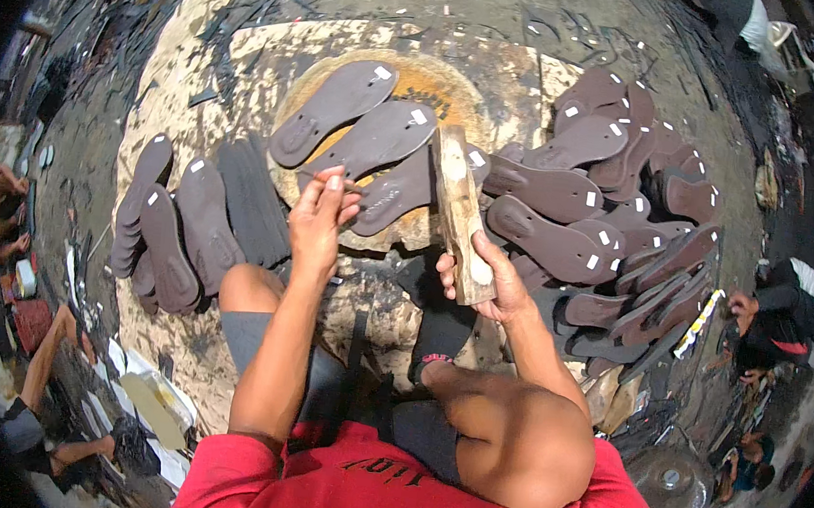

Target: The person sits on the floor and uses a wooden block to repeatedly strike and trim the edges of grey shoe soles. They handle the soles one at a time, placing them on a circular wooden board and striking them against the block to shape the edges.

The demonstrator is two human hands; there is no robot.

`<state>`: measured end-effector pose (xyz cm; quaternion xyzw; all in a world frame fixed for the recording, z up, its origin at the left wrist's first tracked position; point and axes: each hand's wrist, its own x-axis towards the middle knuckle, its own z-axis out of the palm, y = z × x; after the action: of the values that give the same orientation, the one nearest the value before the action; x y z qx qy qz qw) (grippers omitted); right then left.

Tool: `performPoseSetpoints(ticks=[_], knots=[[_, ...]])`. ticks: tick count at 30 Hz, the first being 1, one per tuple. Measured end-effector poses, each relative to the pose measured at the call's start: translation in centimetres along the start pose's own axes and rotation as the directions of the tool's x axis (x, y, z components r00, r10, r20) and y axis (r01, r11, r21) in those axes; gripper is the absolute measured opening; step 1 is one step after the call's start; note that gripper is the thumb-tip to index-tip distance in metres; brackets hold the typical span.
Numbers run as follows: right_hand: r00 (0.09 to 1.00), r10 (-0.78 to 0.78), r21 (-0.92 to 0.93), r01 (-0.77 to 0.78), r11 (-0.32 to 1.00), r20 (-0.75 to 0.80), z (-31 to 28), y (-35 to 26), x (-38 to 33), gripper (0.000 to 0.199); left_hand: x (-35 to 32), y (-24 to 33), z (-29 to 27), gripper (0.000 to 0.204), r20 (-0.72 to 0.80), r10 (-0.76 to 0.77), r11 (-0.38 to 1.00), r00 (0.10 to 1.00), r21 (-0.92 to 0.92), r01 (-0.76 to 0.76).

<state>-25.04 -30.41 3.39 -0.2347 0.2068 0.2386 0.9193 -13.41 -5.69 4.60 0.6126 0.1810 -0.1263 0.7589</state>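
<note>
Pinched in the fingers of my left hand (320, 215) is a thin, dark rod-like tool (343, 187), maybe a punch; its tip is hard to make out. It lies over the near end of a brown shoe sole (386, 136) with a small white sticker. My right hand (490, 279) is wrapped round the lower end of a worn wooden block (459, 210), which points away from me. Another brown sole (332, 112) lies on the left, and a third sole (394, 200) is partly hidden behind the block. All three rest on a round wooden board (474, 91).
Stacked brown soles (549, 235) spread on the right; more soles (202, 222) and dark strips (250, 192) sit at left. Stained sheeting (186, 70) covers the ground below. Other people (798, 317) sit at both sides. A round metal grille (666, 482) is at lower right.
</note>
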Motion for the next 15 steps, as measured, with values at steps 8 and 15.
performPoseSetpoints(ticks=[8, 15], knots=[[0.967, 0.067, -0.306, -0.143, 0.941, -0.245, -0.2, 0.5, 0.5, 0.05, 3.1, -2.4, 1.8, 0.03, 0.074, 0.143, 0.906, 0.987, 0.392, -0.161], [0.93, -0.012, -0.534, -0.201, 0.821, -0.368, 0.6, -0.2, 0.4, 0.048, 3.1, -2.7, 1.6, 0.026, 0.103, 0.223, 0.835, 0.969, 0.494, -0.244]])
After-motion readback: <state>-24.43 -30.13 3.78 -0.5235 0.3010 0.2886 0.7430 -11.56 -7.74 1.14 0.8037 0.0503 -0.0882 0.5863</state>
